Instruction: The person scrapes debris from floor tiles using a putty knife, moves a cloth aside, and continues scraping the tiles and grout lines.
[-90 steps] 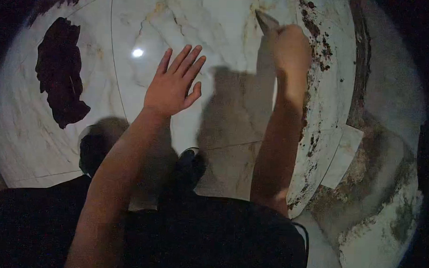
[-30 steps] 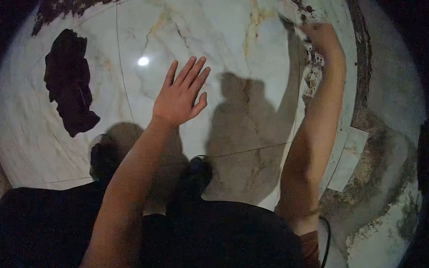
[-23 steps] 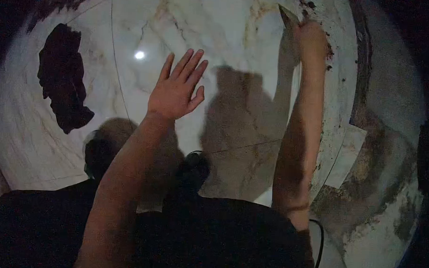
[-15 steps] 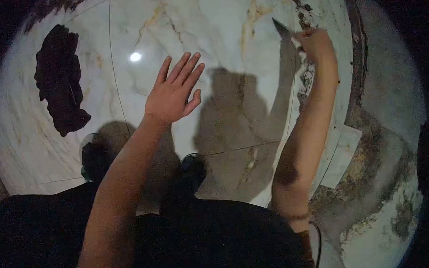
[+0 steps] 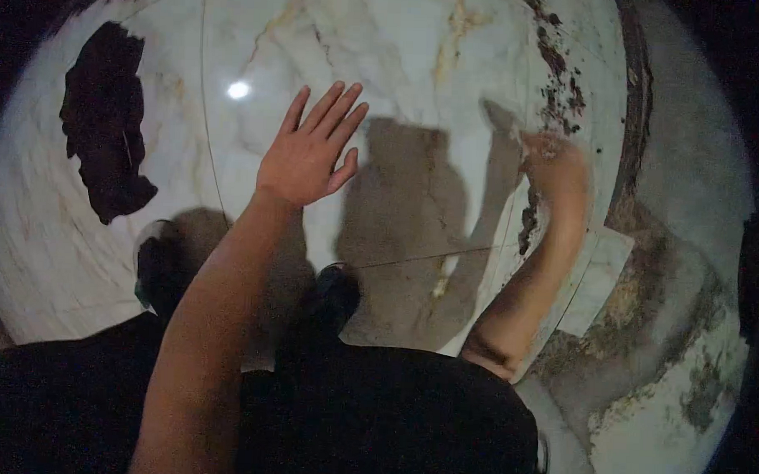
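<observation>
My left hand (image 5: pixel 305 163) is stretched out palm down over the white marble tile floor (image 5: pixel 274 141), fingers spread and nothing in them. At the right, my right hand (image 5: pixel 558 164) is closed around the handle of a small trowel (image 5: pixel 502 118); its dark, pointed blade reaches out to the left, blurred by motion. Dark crumbs of dirt (image 5: pixel 560 97) lie scattered along the tile strip just beyond this hand. More dark debris (image 5: pixel 528 221) shows beside the right wrist.
A dark, crumpled cloth-like piece (image 5: pixel 108 123) lies on the tiles at the left. A loose piece of tile (image 5: pixel 599 282) sits by the right edge, where rough grey concrete (image 5: pixel 690 198) begins. My shoes (image 5: pixel 337 294) stand on the floor close below the left hand.
My right hand has drawn back towards me with the trowel, and more dark crumbs now show beyond it. The left hand has stayed nearly in place.
</observation>
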